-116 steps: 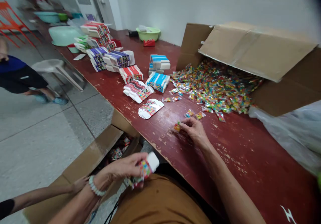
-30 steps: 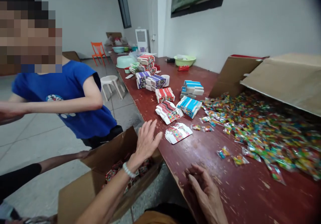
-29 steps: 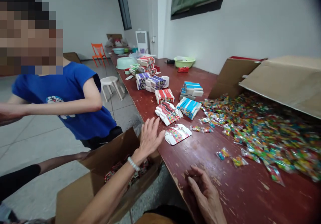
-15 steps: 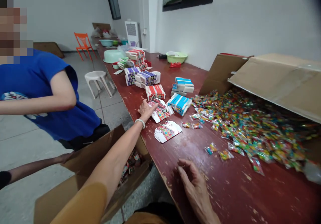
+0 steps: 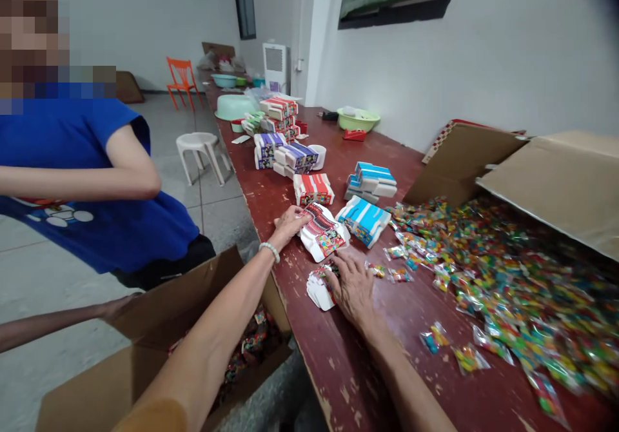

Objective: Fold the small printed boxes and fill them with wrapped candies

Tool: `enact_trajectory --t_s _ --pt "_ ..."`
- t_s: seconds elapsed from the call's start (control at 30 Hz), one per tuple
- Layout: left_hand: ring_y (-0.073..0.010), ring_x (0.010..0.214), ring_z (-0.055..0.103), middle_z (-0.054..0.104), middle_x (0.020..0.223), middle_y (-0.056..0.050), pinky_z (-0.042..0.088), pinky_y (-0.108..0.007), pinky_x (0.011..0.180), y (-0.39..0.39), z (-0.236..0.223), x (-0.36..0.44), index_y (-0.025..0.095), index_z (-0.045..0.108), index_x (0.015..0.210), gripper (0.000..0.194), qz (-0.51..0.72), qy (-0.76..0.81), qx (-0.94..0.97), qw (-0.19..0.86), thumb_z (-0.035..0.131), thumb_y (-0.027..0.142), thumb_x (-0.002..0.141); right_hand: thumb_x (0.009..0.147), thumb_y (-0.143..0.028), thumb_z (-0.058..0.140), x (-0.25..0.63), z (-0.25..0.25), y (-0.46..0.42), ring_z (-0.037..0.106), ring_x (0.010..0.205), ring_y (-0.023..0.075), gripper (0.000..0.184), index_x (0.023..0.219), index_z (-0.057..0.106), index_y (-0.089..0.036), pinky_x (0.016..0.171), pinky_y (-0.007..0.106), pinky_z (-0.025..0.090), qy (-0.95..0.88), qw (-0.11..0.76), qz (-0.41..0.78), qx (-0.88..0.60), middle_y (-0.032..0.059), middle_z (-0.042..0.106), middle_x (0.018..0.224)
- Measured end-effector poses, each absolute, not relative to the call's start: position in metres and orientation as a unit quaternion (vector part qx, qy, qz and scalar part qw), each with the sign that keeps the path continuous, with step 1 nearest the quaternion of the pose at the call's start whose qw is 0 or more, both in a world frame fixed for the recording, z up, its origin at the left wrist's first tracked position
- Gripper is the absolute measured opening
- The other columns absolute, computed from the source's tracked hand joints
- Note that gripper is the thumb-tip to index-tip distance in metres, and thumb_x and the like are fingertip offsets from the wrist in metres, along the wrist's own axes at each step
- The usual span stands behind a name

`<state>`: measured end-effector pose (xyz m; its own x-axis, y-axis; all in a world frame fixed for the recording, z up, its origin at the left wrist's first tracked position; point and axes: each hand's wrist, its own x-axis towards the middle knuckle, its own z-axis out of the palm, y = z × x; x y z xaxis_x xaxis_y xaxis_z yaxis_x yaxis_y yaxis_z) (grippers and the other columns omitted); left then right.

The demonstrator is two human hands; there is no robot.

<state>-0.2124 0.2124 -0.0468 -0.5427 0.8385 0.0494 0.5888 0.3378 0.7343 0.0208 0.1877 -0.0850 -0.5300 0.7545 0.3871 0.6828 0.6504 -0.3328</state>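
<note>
My left hand (image 5: 289, 225) reaches forward, its fingers closed on the left edge of the upper pile of flat printed candy cartons (image 5: 323, 233). These cartons are unfolded, with red stripes and white flaps. Just in front of it, my right hand (image 5: 355, 287) lies over the lower pile of flat cartons (image 5: 319, 290), fingers apart and touching it; the hand hides much of that pile. Behind the piles are a bundle of red cartons (image 5: 314, 189) and a bundle of blue cartons (image 5: 363, 219).
Wrapped candies (image 5: 483, 271) spill from a big cardboard box (image 5: 556, 180) on the right. More bundles (image 5: 294, 155) and a green basin (image 5: 358, 119) stand farther along the red table (image 5: 338, 354). An open carton (image 5: 130, 380) and a person in a blue shirt (image 5: 97, 161) are at left.
My right hand has moved forward from the bare tabletop onto the lower pile of cartons. My left hand stays at the upper pile, its fingers now closer together. The view has shifted a little.
</note>
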Motion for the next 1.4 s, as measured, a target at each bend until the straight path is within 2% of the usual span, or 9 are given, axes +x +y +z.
enact_trajectory --t_s 0.23,0.33,0.47,0.6,0.77,0.9,1.07,1.27,1.4 --pt "-0.0250 0.109 0.063 0.062 0.126 -0.010 0.054 -0.048 0.091 0.219 -0.043 -0.219 0.017 0.059 0.125 0.037 0.310 0.779 0.504 0.209 0.061 0.035 0.093 0.093 -0.041 0.059 0.031 -0.085 0.172 0.053 0.117 0.0334 0.033 0.124 0.066 -0.030 0.097 0.050 0.033 -0.888 0.240 0.052 -0.390 0.0085 0.066 0.130" --pt "-0.0248 0.108 0.063 0.063 0.124 -0.010 0.053 -0.048 0.092 0.215 -0.038 -0.219 0.016 0.061 0.122 0.035 0.283 0.776 0.522 0.213 0.061 0.037 0.093 0.097 -0.037 0.052 0.045 -0.085 0.171 0.055 0.113 0.0291 0.027 0.114 0.069 -0.027 0.096 0.046 0.037 -0.869 0.298 0.106 -0.381 0.0092 0.067 0.124" --pt "-0.0292 0.113 0.061 0.066 0.121 -0.010 0.046 -0.049 0.099 0.210 -0.026 -0.208 0.018 0.062 0.122 0.039 0.252 0.791 0.527 0.183 0.060 0.041 0.091 0.094 -0.043 0.051 0.056 -0.078 0.184 0.058 0.099 0.0276 0.036 0.115 0.063 -0.016 0.089 0.043 0.045 -0.793 0.400 0.159 -0.431 0.0152 0.066 0.109" --pt "-0.0409 0.130 0.046 0.053 0.140 -0.021 0.030 -0.058 0.107 0.204 -0.018 -0.186 0.016 0.041 0.145 0.066 0.228 0.811 0.527 0.112 0.050 0.049 0.089 0.086 -0.050 0.056 0.037 -0.065 0.202 0.058 0.085 0.0250 0.050 0.120 0.061 -0.014 0.078 0.038 0.047 -0.779 0.358 0.269 -0.439 0.0149 0.064 0.107" --pt "-0.0459 0.137 0.035 0.037 0.154 -0.023 0.023 -0.061 0.109 0.197 -0.029 -0.171 0.020 0.018 0.156 0.116 0.180 0.787 0.581 0.103 0.066 0.073 0.064 0.089 -0.055 0.045 0.013 -0.059 0.208 0.051 0.068 0.0192 0.043 0.088 0.066 -0.017 0.064 0.029 0.039 -0.763 0.330 0.352 -0.431 0.0024 0.058 0.072" --pt "-0.0479 0.138 0.032 0.032 0.155 -0.025 0.023 -0.065 0.108 0.194 -0.039 -0.172 0.022 0.006 0.158 0.135 0.161 0.783 0.593 0.098 0.072 0.075 0.053 0.089 -0.064 0.042 0.015 -0.059 0.206 0.045 0.059 0.0157 0.050 0.073 0.058 -0.020 0.057 0.027 0.034 -0.753 0.326 0.382 -0.425 -0.0026 0.049 0.060" --pt "-0.0445 0.128 0.042 0.044 0.143 -0.024 0.030 -0.062 0.105 0.193 -0.040 -0.169 0.019 0.004 0.158 0.138 0.163 0.780 0.600 0.074 0.073 0.072 0.052 0.091 -0.067 0.034 0.013 -0.053 0.204 0.043 0.059 0.0143 0.053 0.069 0.048 -0.021 0.057 0.026 0.035 -0.720 0.340 0.433 -0.423 -0.0027 0.047 0.060" --pt "-0.0432 0.124 0.046 0.048 0.136 -0.023 0.035 -0.056 0.101 0.193 -0.036 -0.167 0.016 0.000 0.158 0.127 0.163 0.801 0.573 0.055 0.067 0.067 0.063 0.089 -0.071 0.036 0.001 -0.026 0.194 0.040 0.059 0.0137 0.055 0.067 0.043 -0.022 0.053 0.026 0.033 -0.699 0.381 0.456 -0.399 -0.0028 0.042 0.060" --pt "-0.0443 0.121 0.048 0.049 0.133 -0.025 0.037 -0.054 0.098 0.196 -0.030 -0.182 0.014 0.014 0.157 0.114 0.142 0.813 0.562 0.055 0.063 0.066 0.068 0.093 -0.065 0.038 0.022 0.027 0.168 0.036 0.057 0.0115 0.052 0.065 0.039 -0.022 0.052 0.025 0.030 -0.739 0.399 0.419 -0.345 -0.0039 0.036 0.061"
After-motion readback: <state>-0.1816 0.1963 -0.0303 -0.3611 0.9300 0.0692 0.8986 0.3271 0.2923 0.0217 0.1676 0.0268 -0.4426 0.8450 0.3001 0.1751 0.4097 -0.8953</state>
